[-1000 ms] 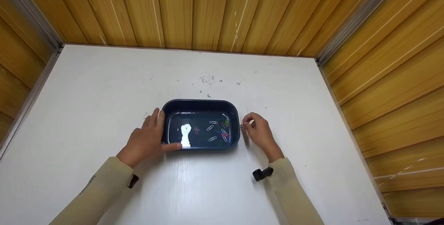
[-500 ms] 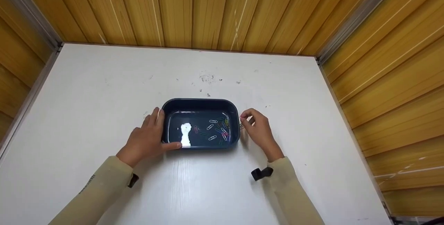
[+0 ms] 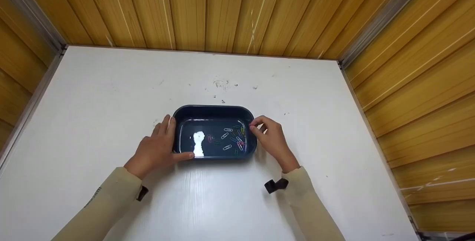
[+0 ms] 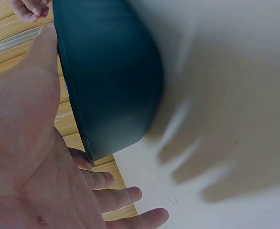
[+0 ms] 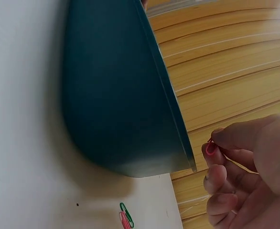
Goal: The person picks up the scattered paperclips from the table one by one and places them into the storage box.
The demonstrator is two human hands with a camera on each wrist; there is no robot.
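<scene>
A dark blue tray [image 3: 202,124] stands on the white table, with several coloured paper clips [image 3: 227,147] lying mostly in its right half. My left hand [image 3: 156,152] rests against the tray's left side, fingers straight, thumb along the near rim. At the right rim, my right hand [image 3: 272,137] pinches a small red paper clip [image 5: 210,148] between thumb and forefinger, raised to rim height. In the right wrist view, a green paper clip [image 5: 126,214] and a pink paper clip [image 5: 123,220] lie on the table outside the tray.
The white table [image 3: 111,85] carries dark scuff marks [image 3: 221,84] beyond the tray. Wood-panelled walls [image 3: 222,10] close off the back and both sides. A bright light reflection lies on the tray's floor at left.
My right hand has moved left and slightly up with the red paper clip, from beside the tray to its right rim. The left hand and the tray have stayed nearly still.
</scene>
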